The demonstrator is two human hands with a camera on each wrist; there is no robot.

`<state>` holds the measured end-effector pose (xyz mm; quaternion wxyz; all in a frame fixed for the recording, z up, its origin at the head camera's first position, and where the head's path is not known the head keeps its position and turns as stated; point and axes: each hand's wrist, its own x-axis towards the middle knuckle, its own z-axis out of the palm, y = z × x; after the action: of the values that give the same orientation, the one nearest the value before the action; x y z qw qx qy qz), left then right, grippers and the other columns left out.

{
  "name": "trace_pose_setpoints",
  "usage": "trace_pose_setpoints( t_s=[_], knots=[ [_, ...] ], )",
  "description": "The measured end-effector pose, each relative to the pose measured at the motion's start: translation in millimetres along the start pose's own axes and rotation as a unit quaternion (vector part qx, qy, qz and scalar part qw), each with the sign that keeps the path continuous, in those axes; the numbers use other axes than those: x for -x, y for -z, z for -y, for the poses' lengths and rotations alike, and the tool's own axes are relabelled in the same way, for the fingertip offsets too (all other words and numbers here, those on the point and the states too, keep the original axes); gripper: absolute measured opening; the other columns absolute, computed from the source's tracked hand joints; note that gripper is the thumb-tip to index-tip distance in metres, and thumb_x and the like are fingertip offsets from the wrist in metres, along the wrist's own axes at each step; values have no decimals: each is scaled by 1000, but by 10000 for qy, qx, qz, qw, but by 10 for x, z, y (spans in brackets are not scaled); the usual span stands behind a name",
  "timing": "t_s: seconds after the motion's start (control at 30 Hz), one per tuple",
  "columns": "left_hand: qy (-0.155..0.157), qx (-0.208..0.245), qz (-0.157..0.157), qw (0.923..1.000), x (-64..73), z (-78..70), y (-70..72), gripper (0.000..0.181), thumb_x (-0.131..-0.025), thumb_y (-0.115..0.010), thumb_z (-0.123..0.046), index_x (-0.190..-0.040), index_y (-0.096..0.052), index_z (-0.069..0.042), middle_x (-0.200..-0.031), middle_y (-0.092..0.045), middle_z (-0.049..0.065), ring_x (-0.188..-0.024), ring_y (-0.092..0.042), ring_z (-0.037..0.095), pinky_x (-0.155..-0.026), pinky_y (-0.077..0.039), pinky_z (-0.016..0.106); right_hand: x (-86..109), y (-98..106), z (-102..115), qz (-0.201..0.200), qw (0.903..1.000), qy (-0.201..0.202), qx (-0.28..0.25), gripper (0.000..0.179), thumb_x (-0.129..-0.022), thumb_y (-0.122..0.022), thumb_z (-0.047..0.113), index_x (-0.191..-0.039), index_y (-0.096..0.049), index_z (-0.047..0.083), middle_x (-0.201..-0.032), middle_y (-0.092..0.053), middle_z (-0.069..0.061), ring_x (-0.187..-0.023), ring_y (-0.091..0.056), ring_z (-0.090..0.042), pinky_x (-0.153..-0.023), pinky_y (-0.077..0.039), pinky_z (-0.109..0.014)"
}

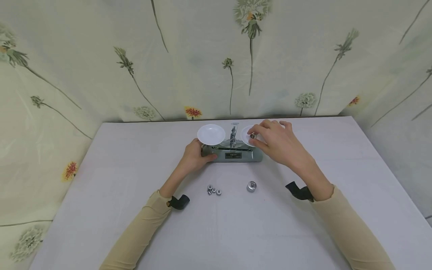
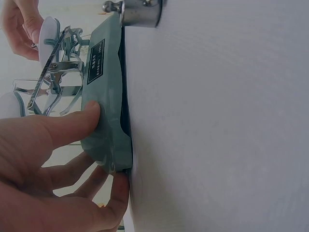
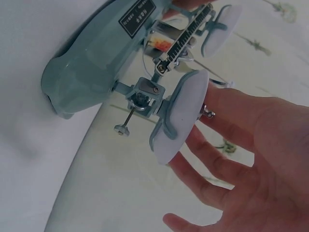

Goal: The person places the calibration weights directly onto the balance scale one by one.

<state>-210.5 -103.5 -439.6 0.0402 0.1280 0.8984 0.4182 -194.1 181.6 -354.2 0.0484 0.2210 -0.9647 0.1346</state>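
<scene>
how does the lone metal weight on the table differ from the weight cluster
The lone weight is bigger than each piece in the cluster. The lone weight is one piece; the cluster has several. The lone weight sits right of the cluster. Both are silvery metal and rest on the table in front of the balance.

The left forearm (image 1: pixel 148 221) reached forward, the left hand (image 1: pixel 194 154) gripping with thumb opposite bent fingers. The right forearm (image 1: pixel 347 221) stretched inward, the right hand (image 1: pixel 277 141) arched, thumb and index finger pinching.

Wht table (image 1: pixel 236 232), pale cloth (image 1: pixel 202 56) behind & at sides w/ dandelions (image 1: pixel 305 100) (some red-yellow flowers (image 1: pixel 70 171) too).
</scene>
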Motion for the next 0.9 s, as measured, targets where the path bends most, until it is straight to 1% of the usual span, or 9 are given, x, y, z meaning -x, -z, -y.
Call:
trace_pose_setpoints(
  t_s=[0.23,0.4,0.53,0.7,0.9],
  knots=[
    [-16,-2,-6,10000,-1,22,-4,71,-91,-85,-14,-152,-52,4,-149,-60,31,-145,-56,46,-123,-46,57,18,19,16,89,10000,5,18,32,-104,-73,29,-133,-72,17,-128,-74,-7,-125,-66,-31,-120,-27,-78],
    [10,-19,-9,10000,2,7,-1,70,-91,-85,-14,-151,-53,4,-149,-61,31,-144,-57,46,-122,-46,57,63,58,29,-23,10000,33,62,34,-105,-72,31,-136,-70,17,-131,-73,-9,-123,-68,-31,-120,-28,-76],
    [-8,-44,-43,10000,-1,1,-3,70,-92,-85,-15,-151,-53,5,-148,-61,31,-143,-57,46,-122,-47,57,109,86,47,-121,9998,120,58,34,-105,-72,30,-136,-69,17,-132,-71,-11,-122,-68,-32,-120,-28,-75],
    [18,-9,-13,10000,-4,-2,0,71,-92,-85,-14,-152,-53,4,-149,-60,31,-145,-57,45,-123,-46,57,165,99,71,-273,9992,280,98,34,-104,-74,29,-135,-70,16,-131,-71,-11,-114,-70,-31,-120,-31,-75],
    [7,7,-23,10000,-6,3,-4,71,-92,-85,-14,-152,-53,3,-149,-60,30,-145,-56,45,-123,-46,57,224,116,105,-375,9985,383,54,32,-104,-74,28,-133,-71,16,-133,-70,-11,-114,-70,-30,-120,-31,-73]
  ],
)
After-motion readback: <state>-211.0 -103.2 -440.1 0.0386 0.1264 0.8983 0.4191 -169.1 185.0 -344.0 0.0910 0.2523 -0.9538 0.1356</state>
